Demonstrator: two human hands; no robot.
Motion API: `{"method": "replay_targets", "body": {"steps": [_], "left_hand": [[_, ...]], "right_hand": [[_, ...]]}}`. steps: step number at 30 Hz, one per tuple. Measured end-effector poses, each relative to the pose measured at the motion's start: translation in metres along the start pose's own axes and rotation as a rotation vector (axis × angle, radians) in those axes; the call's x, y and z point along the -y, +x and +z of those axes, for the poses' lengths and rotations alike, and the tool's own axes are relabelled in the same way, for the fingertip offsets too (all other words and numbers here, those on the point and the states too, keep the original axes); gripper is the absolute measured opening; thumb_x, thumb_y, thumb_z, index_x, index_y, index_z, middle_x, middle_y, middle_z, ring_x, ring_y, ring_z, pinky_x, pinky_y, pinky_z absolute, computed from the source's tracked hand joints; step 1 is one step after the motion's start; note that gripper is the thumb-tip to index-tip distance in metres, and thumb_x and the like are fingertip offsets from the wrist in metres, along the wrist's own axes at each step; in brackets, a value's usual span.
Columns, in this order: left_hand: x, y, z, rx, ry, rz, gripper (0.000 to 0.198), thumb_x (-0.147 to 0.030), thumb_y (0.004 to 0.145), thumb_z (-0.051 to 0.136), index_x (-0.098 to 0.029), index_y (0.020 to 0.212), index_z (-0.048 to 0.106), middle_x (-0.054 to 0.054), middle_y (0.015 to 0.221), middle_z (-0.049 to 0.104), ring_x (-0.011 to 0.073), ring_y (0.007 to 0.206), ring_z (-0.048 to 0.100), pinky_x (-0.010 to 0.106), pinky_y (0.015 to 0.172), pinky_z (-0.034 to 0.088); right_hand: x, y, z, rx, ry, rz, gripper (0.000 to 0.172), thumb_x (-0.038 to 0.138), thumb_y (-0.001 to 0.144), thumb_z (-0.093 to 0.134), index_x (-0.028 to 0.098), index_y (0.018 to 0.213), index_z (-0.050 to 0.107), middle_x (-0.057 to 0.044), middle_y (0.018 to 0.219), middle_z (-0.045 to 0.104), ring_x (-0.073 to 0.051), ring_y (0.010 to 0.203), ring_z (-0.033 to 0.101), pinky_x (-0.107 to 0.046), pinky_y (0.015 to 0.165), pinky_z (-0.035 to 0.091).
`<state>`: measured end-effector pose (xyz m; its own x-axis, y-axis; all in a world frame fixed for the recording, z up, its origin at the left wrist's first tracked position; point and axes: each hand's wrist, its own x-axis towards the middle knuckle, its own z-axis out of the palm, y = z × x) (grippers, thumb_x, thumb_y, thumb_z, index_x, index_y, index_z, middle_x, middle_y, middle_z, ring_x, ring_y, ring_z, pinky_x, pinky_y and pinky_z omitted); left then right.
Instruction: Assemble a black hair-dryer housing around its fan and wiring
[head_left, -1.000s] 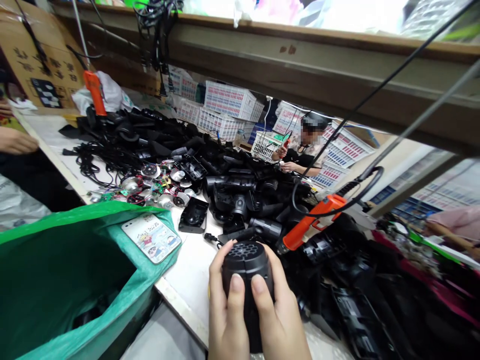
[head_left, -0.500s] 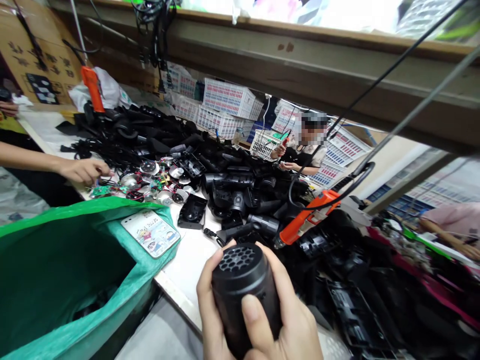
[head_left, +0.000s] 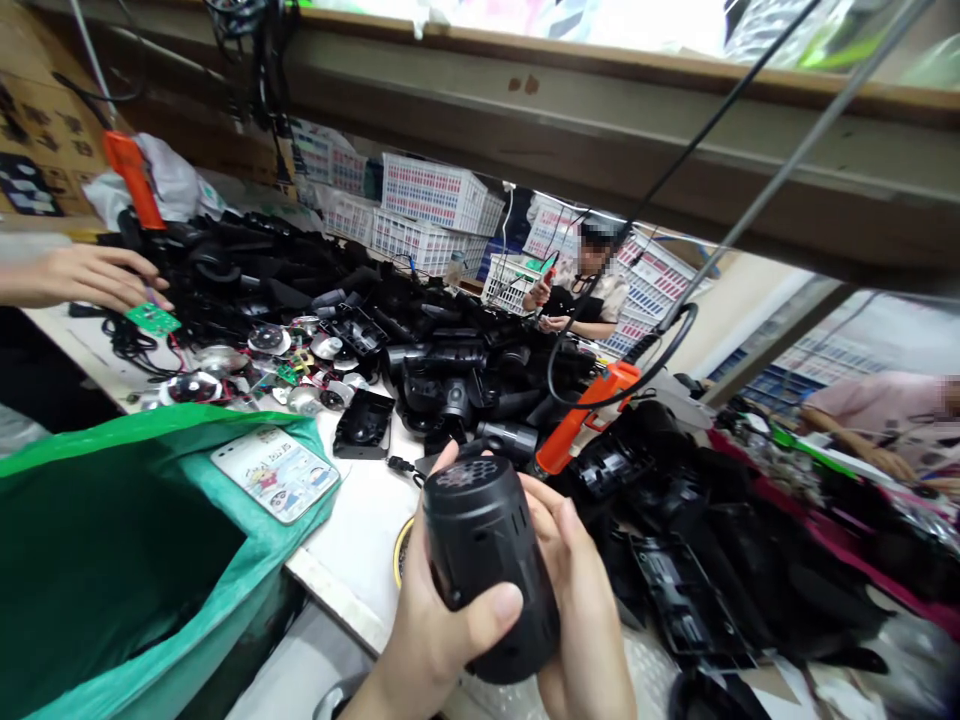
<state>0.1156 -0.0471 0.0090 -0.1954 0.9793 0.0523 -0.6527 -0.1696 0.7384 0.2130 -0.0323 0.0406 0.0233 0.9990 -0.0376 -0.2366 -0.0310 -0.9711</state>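
Note:
Both my hands hold a black cylindrical housing (head_left: 484,560) with a honeycomb grille on its far end, tilted away from me above the bench's near edge. My left hand (head_left: 431,630) wraps it from the left, thumb across its lower side. My right hand (head_left: 581,610) supports it from the right, fingers along its flank. An orange electric screwdriver (head_left: 581,415) hangs on a black cable just beyond the housing.
A green bag (head_left: 135,560) gapes at the near left, a phone (head_left: 274,472) lying on its rim. A heap of black plastic parts (head_left: 450,360) and small motors covers the white bench (head_left: 360,540). A co-worker's hand (head_left: 90,278) holds a green circuit board at far left. Another person sits opposite.
I have lifted and turned the housing, my left thumb now across its side. The co-worker's hand at left picked a green circuit board out of the parts and drew back.

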Motion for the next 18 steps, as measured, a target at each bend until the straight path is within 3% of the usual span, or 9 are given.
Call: {"method": "replay_targets", "body": {"steps": [2, 4, 7, 11, 18], "left_hand": [[0.007, -0.002, 0.003, -0.048, -0.033, -0.003, 0.105, -0.04, 0.069, 0.09, -0.028, 0.158, 0.035, 0.011, 0.148, 0.059, 0.0333, 0.129, 0.063, 0.042, 0.114, 0.046], [0.009, -0.001, 0.007, -0.108, -0.053, -0.058, 0.098, -0.041, 0.072, 0.088, -0.028, 0.155, 0.037, 0.011, 0.142, 0.064, 0.0311, 0.122, 0.067, 0.041, 0.109, 0.05], [0.005, 0.003, 0.011, -0.194, -0.028, -0.097, 0.092, -0.042, 0.072, 0.089, -0.027, 0.15, 0.043, 0.008, 0.133, 0.069, 0.0289, 0.116, 0.069, 0.036, 0.098, 0.056], [-0.001, 0.003, 0.016, -0.292, -0.014, -0.105, 0.091, -0.042, 0.069, 0.091, -0.029, 0.147, 0.046, 0.006, 0.131, 0.07, 0.027, 0.118, 0.069, 0.033, 0.098, 0.056], [0.0, 0.002, 0.015, -0.364, -0.042, -0.115, 0.077, -0.047, 0.074, 0.087, -0.027, 0.139, 0.051, 0.007, 0.126, 0.071, 0.0272, 0.113, 0.071, 0.031, 0.092, 0.058]], "right_hand": [[-0.011, 0.0, -0.003, -0.131, -0.106, -0.019, 0.06, 0.072, 0.096, 0.047, 0.02, 0.122, 0.065, -0.012, 0.126, 0.075, -0.03, 0.113, 0.073, -0.042, 0.092, 0.062], [-0.02, -0.004, -0.005, -0.185, -0.298, -0.142, 0.058, 0.069, 0.097, 0.051, 0.021, 0.126, 0.067, -0.012, 0.13, 0.073, -0.03, 0.121, 0.069, -0.041, 0.097, 0.06], [-0.027, -0.011, -0.008, -0.063, -0.515, -0.342, 0.05, 0.053, 0.104, 0.049, 0.028, 0.146, 0.058, -0.005, 0.153, 0.058, -0.024, 0.143, 0.053, -0.038, 0.118, 0.046], [-0.027, -0.012, -0.011, 0.089, -0.632, -0.416, 0.046, 0.039, 0.108, 0.045, 0.031, 0.153, 0.051, -0.001, 0.157, 0.053, -0.019, 0.145, 0.05, -0.031, 0.118, 0.045], [-0.034, -0.015, 0.007, -0.031, -0.688, -0.471, 0.046, 0.041, 0.107, 0.044, 0.029, 0.151, 0.053, -0.004, 0.154, 0.057, -0.021, 0.142, 0.054, -0.036, 0.116, 0.048]]}}
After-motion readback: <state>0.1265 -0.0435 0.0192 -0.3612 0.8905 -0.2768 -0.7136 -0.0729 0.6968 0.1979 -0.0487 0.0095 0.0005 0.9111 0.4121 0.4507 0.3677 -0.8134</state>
